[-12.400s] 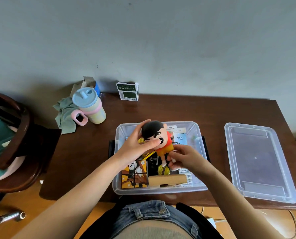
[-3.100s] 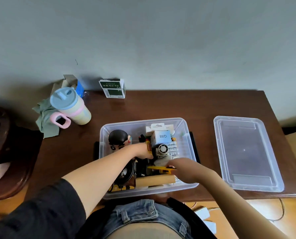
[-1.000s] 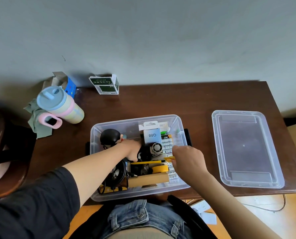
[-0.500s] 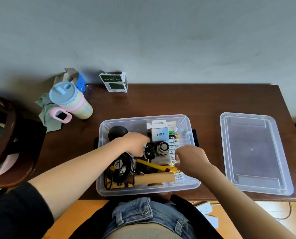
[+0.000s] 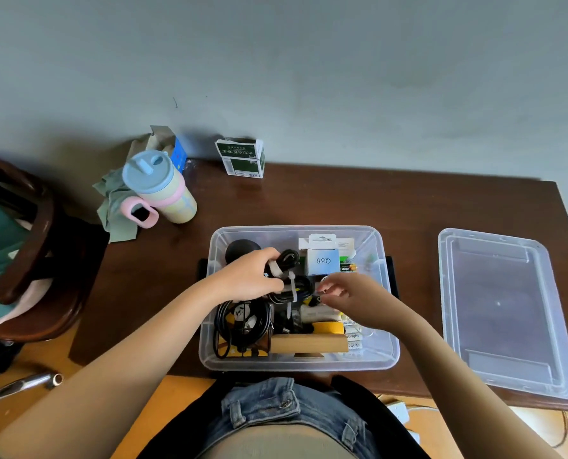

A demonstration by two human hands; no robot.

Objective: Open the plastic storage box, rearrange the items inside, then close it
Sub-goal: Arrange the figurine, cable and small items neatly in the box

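Observation:
The clear storage box (image 5: 390,346) stands open at the table's near edge, and its lid (image 5: 504,309) lies flat to the right. My left hand (image 5: 249,279) grips a black cable bundle (image 5: 287,260) tied with a white zip tie, near the doll's black head (image 5: 239,251). My right hand (image 5: 352,296) curls its fingertips around a small grey fan (image 5: 323,278), which is mostly hidden. Also inside are a white Q88 box (image 5: 324,261), a coiled black cable (image 5: 243,321), a wooden block (image 5: 309,342), a yellow item (image 5: 329,327) and battery packs (image 5: 350,268).
A pastel lidded cup (image 5: 158,187) lies on a green cloth (image 5: 113,210) at the back left, beside a blue carton (image 5: 178,154). A green-and-white carton (image 5: 243,157) stands against the wall. A dark wooden chair (image 5: 27,246) is at the left.
My left hand has raised the black cable bundle into plain sight. My right hand has left the yellow item and moved up to the small fan.

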